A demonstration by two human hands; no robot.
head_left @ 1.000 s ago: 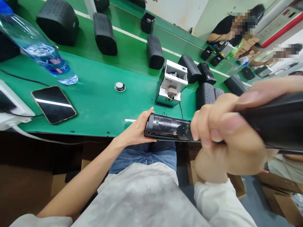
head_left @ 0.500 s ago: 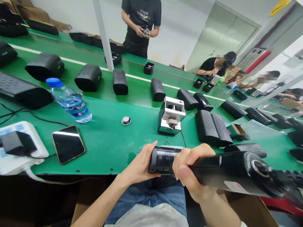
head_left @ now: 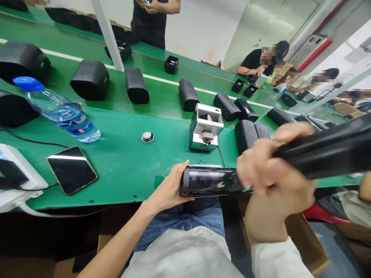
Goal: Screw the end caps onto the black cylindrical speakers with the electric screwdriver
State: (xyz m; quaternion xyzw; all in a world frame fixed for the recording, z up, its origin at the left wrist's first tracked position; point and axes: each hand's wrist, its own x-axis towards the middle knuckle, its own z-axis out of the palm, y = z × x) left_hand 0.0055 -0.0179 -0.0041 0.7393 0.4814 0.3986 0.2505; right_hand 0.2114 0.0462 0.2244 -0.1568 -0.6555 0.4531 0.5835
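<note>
A black speaker housing (head_left: 207, 180) lies lengthwise at the table's front edge, its perforated side facing up. My left hand (head_left: 173, 183) grips its left end, thumb along the top edge. My right hand (head_left: 275, 170), blurred by motion, is wrapped round a long black power tool (head_left: 327, 148) above the right end of the housing. The tool's body points off to the right, and its tip is hard to make out over the housing. Beyond the housing stands a white and black screw feeder (head_left: 206, 127), with small dark screws on the mat before it.
On the green table (head_left: 121, 162) are a phone (head_left: 72, 170), a water bottle (head_left: 65, 116), a power strip (head_left: 17, 181) and a small round part (head_left: 147, 136). Several black speaker housings line the back and right. People sit or stand across the table.
My right hand has moved right and up with the tool, showing more of the housing. The tool now tilts upward to the right. The whole view has shifted.
</note>
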